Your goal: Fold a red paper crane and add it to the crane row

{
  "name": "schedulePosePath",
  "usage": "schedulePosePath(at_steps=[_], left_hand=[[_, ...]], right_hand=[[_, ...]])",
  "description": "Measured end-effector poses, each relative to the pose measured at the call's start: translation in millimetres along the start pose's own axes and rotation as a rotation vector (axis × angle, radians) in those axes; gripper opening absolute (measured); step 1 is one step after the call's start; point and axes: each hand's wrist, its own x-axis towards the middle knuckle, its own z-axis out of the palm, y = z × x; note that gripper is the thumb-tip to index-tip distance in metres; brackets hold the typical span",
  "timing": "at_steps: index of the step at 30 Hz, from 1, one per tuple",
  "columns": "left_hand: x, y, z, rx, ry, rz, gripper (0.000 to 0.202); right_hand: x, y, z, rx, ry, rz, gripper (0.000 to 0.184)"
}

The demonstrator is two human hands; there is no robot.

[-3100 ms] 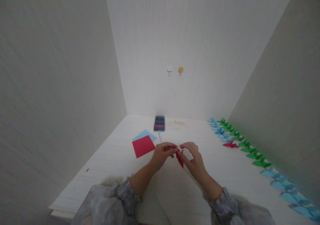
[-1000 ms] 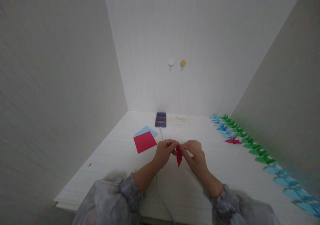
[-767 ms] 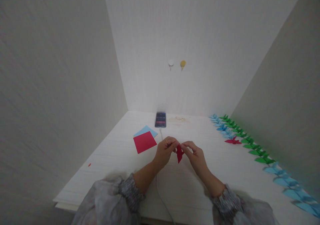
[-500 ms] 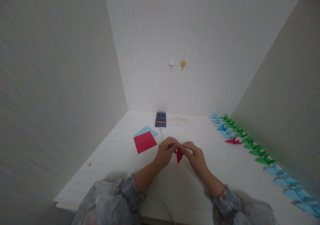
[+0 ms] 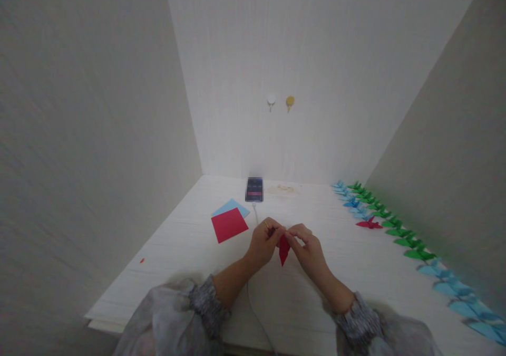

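Note:
My left hand point(image 5: 262, 242) and my right hand point(image 5: 309, 248) meet above the middle of the white table point(image 5: 190, 256). Both pinch the top of a small folded red paper piece point(image 5: 283, 249), whose point hangs down between them. A ring shows on a left finger. A red paper square point(image 5: 229, 224) lies flat to the left of my hands, on top of a light blue square point(image 5: 231, 207). Grey sleeves cover both forearms.
A phone point(image 5: 254, 189) lies at the back of the table with a cable point(image 5: 255, 314) running toward me. Along the right wall stands a row of several folded green paper figures point(image 5: 389, 221) and blue paper figures point(image 5: 450, 287), with one red figure point(image 5: 368, 222). Two round hooks point(image 5: 280, 101) are on the back wall.
Over the last second my fingers have shifted slightly on the red folded piece, which now hangs a little lower and straighter. My hands stay in the same spot.

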Motion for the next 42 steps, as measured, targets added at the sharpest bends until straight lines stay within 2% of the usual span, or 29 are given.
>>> schedulePosePath(at_steps=[8,13,17,19,21,24,26,39,42], left_hand=[[0,-1,-1.8,-0.008,-0.031,0.019,0.021],[-1,1,-3.1,-0.065,-0.069,0.043,0.023],[-1,4,-5.7,-0.145,-0.094,0.042,0.022],[0,3,-6.6,-0.202,-0.065,0.001,0.024],[1,1,-7.1,-0.245,-0.044,-0.099,0.028],[2,-2,-7.2,-0.259,-0.133,-0.271,0.036],[2,-3,-7.0,-0.262,-0.204,-0.317,0.036],[-2,-8,-7.5,-0.432,-0.247,-0.193,0.025],[-2,-7,-8.3,-0.394,-0.250,-0.197,0.027]], right_hand=[[3,-5,-4,0.002,0.003,-0.030,0.017],[3,-9,-6,-0.145,0.008,-0.103,0.020],[2,-6,-8,-0.281,0.042,-0.172,0.013],[2,-4,-11,-0.352,0.068,-0.251,0.009],[2,-2,-14,-0.424,0.074,-0.354,0.013],[1,0,-18,-0.509,0.059,-0.477,0.021],[1,1,-20,-0.541,0.048,-0.538,0.025],[-10,-2,-21,-0.647,0.152,-0.626,0.026],[-10,-3,-25,-0.696,0.181,-0.651,0.026]])
